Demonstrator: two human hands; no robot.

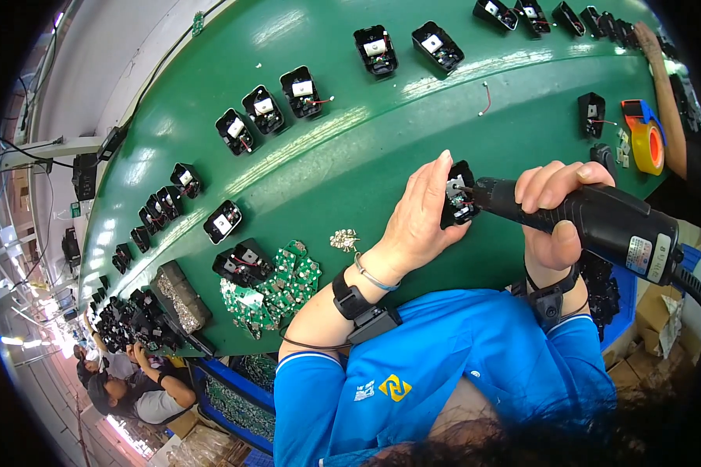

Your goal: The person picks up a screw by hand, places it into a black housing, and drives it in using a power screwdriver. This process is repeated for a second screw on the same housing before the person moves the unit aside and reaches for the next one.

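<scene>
Found corded tool (pixel 619 226) grasped in right hand (pixel 557 206), pointed left at housing (pixel 458 208). Found latter held in left hand (pixel 419 214), between fingers (pixel 431 183) at its left and thumb (pixel 454 234) at its near edge; cannot confirm tip contact. Noted metal parts (pixel 343 240) left of hand, circuit boards (pixel 304 272) farther left, more housings (pixel 438 47) across table (pixel 382 148).

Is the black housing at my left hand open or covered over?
Open: the black housing at your left hand is uncovered, with a light plate and red wiring showing inside.
</scene>
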